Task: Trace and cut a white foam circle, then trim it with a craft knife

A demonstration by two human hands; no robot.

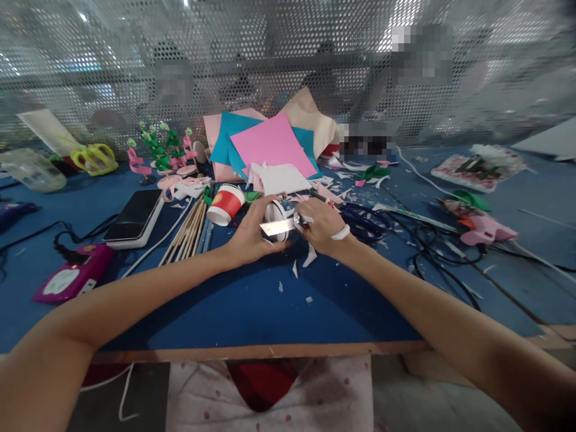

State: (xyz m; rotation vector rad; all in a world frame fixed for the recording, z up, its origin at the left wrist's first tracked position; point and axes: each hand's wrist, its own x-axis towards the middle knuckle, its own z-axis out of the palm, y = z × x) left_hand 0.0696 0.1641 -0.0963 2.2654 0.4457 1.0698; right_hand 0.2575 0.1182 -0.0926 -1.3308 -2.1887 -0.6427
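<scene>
My left hand (252, 231) is closed around a white tape roll (275, 211), with a short shiny strip of tape (276, 227) stretched out from it. My right hand (321, 225) is pinched shut on the other end of that strip, and a white band crosses its wrist. Both hands meet above the blue table (252, 300), just past its middle. White paper scraps (309, 257) lie on the mat under and in front of the hands.
A tipped red and white paper cup (225, 204), wooden sticks (184, 231), a phone on a white block (134, 217), coloured paper sheets (270, 147), dark scissors (360, 217), black cables (432, 246), a pink glue gun (486, 231), a pink device (74, 275), yellow scissors (94, 159).
</scene>
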